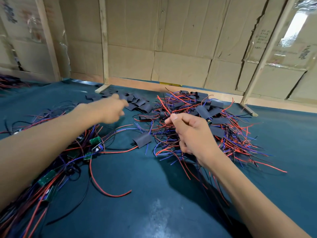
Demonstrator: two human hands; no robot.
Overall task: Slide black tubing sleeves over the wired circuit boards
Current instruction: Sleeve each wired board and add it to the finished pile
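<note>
Now the blurred left hand (113, 107) nears the sleeves (137, 102) just beyond, grip unclear; the right hand (190, 133) hangs loosely curled, empty.

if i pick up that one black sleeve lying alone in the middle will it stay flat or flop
The lone black sleeve looks thin and partly flattened, so it probably bends easily and weighs little. Wires run from under it, so it may drag them along.

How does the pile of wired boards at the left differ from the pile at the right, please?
In the left pile the green circuit boards lie bare, while in the right pile black sleeves cover the boards. The left pile runs along under the left arm toward the near edge; the right pile spreads further back, beyond the right hand. Both have red, blue and black wires and lie on the green mat.
</note>
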